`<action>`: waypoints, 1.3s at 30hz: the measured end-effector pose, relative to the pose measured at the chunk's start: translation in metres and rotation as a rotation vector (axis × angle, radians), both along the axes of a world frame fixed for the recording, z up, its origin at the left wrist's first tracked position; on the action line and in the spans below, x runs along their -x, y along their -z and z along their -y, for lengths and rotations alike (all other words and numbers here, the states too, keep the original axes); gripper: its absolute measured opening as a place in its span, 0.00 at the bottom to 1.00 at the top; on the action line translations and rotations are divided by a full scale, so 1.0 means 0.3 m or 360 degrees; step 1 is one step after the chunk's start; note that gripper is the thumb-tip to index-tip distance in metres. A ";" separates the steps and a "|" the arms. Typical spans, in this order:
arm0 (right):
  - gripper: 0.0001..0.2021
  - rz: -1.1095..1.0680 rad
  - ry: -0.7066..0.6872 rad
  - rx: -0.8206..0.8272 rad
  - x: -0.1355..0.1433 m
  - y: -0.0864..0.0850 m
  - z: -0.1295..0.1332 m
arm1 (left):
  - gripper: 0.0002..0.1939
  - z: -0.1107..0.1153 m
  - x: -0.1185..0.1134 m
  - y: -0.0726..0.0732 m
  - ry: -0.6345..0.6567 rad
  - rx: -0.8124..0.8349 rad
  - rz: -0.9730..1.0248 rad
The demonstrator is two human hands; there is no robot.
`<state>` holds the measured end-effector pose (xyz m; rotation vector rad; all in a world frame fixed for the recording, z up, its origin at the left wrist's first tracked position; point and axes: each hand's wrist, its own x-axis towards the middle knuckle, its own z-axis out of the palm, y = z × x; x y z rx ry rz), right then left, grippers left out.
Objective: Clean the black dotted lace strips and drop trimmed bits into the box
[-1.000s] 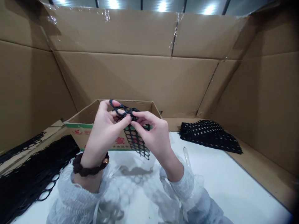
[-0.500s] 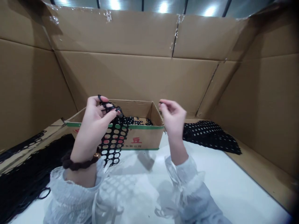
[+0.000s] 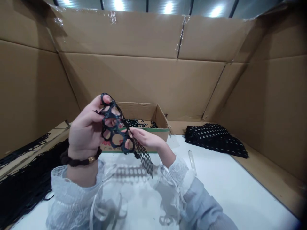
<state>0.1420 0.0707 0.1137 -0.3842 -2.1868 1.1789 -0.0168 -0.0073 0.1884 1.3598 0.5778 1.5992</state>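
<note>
A strip of black netting with round holes (image 3: 114,127) hangs in front of the cardboard box. My left hand (image 3: 83,134) grips its upper end, with a fingertip poking through a top loop. From the right, my right hand (image 3: 147,139) reaches to the strip's middle, its fingers closed against the mesh and partly hidden by it. Below the right hand, the strip's lower end dangles over the white table (image 3: 216,188). Small black rings (image 3: 144,123) lie inside the open cardboard box (image 3: 160,129), which has a green edge and red print.
A black sheet with round holes (image 3: 213,139) lies folded at the right. Dark netting is heaped in a black pile (image 3: 26,188) at the left. A small clear strip (image 3: 192,161) rests on the table. Cardboard walls (image 3: 141,80) surround the back and sides.
My right hand has come left and down from beside the box to the netting. My left hand has turned, spreading the top loops, and the strip now slants rightward.
</note>
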 end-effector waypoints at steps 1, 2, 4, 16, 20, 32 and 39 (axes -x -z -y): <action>0.26 0.0085 -0.0132 0.0052 -0.003 0.006 -0.001 | 0.14 0.002 0.010 -0.001 -0.0017 -0.0038 0.0012; 0.26 0.0163 -0.0246 0.0124 -0.006 0.010 -0.001 | 0.14 0.003 0.022 -0.002 -0.0053 -0.0064 0.0013; 0.21 0.0286 -0.0382 0.0292 -0.013 0.015 0.003 | 0.13 0.007 0.053 -0.006 -0.0172 -0.0107 0.0004; 0.13 0.0208 0.0016 0.0245 -0.024 0.027 -0.060 | 0.13 0.084 0.331 0.005 -0.0919 0.0253 -0.0411; 0.15 0.0142 0.0024 0.0399 -0.009 0.018 -0.066 | 0.13 0.129 0.440 0.025 -0.1036 0.0428 -0.0519; 0.08 -0.0115 0.0461 -0.0101 0.344 0.007 -0.074 | 0.19 0.362 0.747 0.149 -0.1151 0.0632 -0.0762; 0.10 0.0054 0.0486 -0.0940 0.685 -0.050 0.024 | 0.28 0.454 0.898 0.196 -0.1613 0.0819 -0.1071</action>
